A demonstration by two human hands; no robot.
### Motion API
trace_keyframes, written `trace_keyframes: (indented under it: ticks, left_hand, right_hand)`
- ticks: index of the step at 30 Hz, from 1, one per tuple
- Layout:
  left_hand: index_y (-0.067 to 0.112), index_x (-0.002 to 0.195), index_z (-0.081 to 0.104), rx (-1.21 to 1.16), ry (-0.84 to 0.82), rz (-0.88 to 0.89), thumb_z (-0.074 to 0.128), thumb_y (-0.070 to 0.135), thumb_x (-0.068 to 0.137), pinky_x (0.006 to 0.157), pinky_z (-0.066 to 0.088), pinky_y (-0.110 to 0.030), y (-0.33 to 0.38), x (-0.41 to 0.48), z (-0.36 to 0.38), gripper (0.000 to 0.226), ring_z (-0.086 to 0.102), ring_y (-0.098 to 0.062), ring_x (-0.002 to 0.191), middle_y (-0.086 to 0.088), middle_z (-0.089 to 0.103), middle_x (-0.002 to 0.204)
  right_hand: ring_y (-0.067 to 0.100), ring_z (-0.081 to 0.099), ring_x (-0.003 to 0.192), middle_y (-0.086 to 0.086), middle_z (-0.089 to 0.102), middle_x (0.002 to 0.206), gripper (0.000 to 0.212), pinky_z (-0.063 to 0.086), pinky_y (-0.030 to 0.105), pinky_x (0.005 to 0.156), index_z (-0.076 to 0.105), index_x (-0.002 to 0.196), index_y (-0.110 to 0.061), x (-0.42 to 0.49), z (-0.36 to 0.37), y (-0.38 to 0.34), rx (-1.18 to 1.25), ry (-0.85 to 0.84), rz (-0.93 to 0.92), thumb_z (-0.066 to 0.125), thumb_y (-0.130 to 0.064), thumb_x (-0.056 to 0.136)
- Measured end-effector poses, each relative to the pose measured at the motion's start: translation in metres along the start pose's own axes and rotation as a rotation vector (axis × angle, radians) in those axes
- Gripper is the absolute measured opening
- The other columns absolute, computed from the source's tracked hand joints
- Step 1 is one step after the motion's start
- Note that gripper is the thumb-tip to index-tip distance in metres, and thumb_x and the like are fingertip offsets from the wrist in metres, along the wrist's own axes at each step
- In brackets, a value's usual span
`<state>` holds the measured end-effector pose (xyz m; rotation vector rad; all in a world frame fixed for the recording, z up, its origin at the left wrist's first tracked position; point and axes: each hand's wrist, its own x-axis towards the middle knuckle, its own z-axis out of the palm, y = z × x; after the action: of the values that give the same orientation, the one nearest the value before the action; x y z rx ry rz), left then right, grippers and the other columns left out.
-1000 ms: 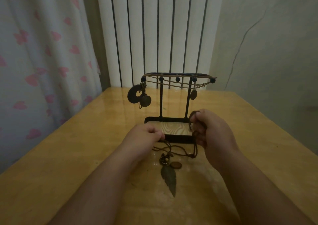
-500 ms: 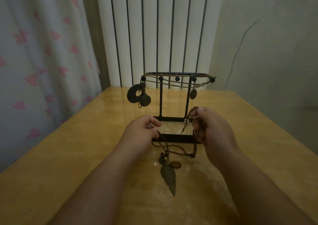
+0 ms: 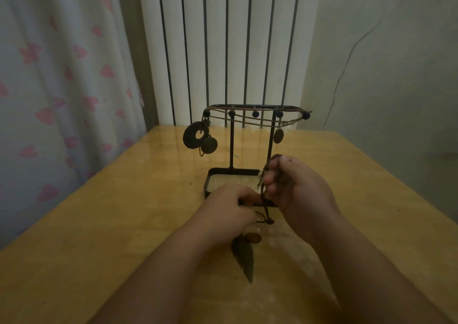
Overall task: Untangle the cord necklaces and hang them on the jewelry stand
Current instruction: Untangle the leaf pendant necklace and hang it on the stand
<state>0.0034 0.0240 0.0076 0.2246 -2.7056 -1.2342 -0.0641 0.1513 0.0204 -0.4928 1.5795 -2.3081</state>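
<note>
My right hand [image 3: 297, 189] is raised before the stand [image 3: 230, 181], fingers curled round the cord [image 3: 266, 210], I judge to draw it taut and show the tangle. My left hand [image 3: 230, 207] sits low, knuckles up, pinching the same cord by the stand's front edge, likely anchoring it. The feather [image 3: 244, 256] and coin [image 3: 253, 237] lie on the table [image 3: 124, 224]
</note>
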Motion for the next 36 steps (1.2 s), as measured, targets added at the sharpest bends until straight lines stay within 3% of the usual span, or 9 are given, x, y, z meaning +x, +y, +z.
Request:
trace_keyframes:
  ticks: [6,10,13,17,20,25,30,32,36]
  left_hand:
    - [0.033,0.096,0.072,-0.217,-0.094,-0.037,0.066,0.029,0.091,0.088,0.053,-0.034,-0.003,-0.001,0.001,0.009,0.063,-0.010,0.095,0.009,0.068,0.098]
    - [0.032,0.085,0.073,-0.251,-0.090,-0.058,0.064,0.026,0.092,0.078,0.056,-0.034,-0.005,-0.002,0.001,0.013,0.066,-0.013,0.086,0.008,0.071,0.088]
    - [0.028,0.086,0.072,-0.344,-0.040,-0.071,0.061,0.018,0.093,0.066,0.053,-0.024,-0.006,-0.001,-0.005,0.016,0.066,-0.011,0.073,0.003,0.072,0.083]
    - [0.020,0.095,0.071,-0.488,0.040,-0.070,0.061,0.010,0.092,0.065,0.051,-0.028,-0.008,0.000,-0.017,0.015,0.064,-0.014,0.071,0.000,0.074,0.081]
    - [0.016,0.098,0.071,-0.592,0.034,-0.043,0.059,0.008,0.093,0.058,0.047,-0.027,-0.009,-0.001,-0.023,0.015,0.060,-0.011,0.065,0.001,0.073,0.082]
    - [0.013,0.101,0.068,-0.796,0.032,-0.013,0.056,0.009,0.093,0.051,0.040,-0.022,-0.010,-0.002,-0.024,0.015,0.050,-0.010,0.056,-0.003,0.072,0.083]
    - [0.012,0.095,0.067,-0.975,0.044,0.015,0.060,0.014,0.083,0.041,0.034,-0.017,-0.011,-0.001,-0.027,0.013,0.043,-0.007,0.047,-0.007,0.072,0.087]
    - [0.013,0.092,0.066,-0.993,0.051,0.033,0.061,0.016,0.081,0.039,0.032,-0.017,-0.011,0.000,-0.028,0.013,0.041,-0.007,0.045,-0.008,0.071,0.087]
    - [0.014,0.090,0.063,-0.979,0.083,0.084,0.062,0.016,0.078,0.039,0.031,-0.017,-0.009,0.000,-0.028,0.011,0.039,-0.008,0.044,-0.010,0.071,0.087]
  right_hand:
    - [0.016,0.053,0.060,0.007,0.061,0.071,0.027,0.046,0.031,0.062,0.058,0.093,-0.007,0.001,0.002,-0.002,0.124,-0.026,0.034,0.039,-0.022,0.103]
    - [0.014,0.048,0.058,0.005,0.063,0.073,0.026,0.040,0.031,0.060,0.063,0.095,-0.007,0.002,-0.003,-0.001,-0.012,0.044,0.045,0.044,-0.024,0.101]
    - [0.014,0.042,0.060,0.001,0.068,0.083,0.023,0.036,0.031,0.059,0.071,0.092,-0.014,0.002,-0.006,-0.001,-0.244,0.161,0.056,0.052,-0.026,0.097]
    - [0.014,0.048,0.071,-0.002,0.067,0.091,0.021,0.039,0.034,0.066,0.075,0.089,-0.020,0.002,-0.007,-0.002,-0.325,0.204,0.048,0.057,-0.028,0.094]
    - [0.008,0.051,0.059,-0.005,0.060,0.065,0.020,0.042,0.029,0.061,0.074,0.094,-0.013,0.000,-0.007,-0.002,-0.286,0.156,0.045,0.055,-0.021,0.096]
    - [0.025,0.073,0.087,0.016,0.073,0.096,0.020,0.059,0.033,0.074,0.064,0.110,-0.001,-0.001,-0.001,-0.005,-0.045,0.142,0.134,0.050,0.000,0.095]
    - [0.022,0.061,0.070,0.011,0.069,0.080,0.010,0.054,0.034,0.065,0.059,0.099,-0.011,-0.001,-0.005,-0.009,-0.204,0.269,0.253,0.050,-0.015,0.096]
    - [0.021,0.055,0.070,0.009,0.065,0.081,0.010,0.051,0.034,0.065,0.062,0.096,-0.010,0.001,-0.006,-0.008,-0.267,0.230,0.205,0.052,-0.013,0.094]
    - [0.019,0.062,0.073,0.001,0.073,0.079,0.015,0.051,0.033,0.068,0.066,0.093,-0.009,-0.001,-0.002,-0.004,-0.313,-0.063,0.069,0.052,-0.008,0.091]
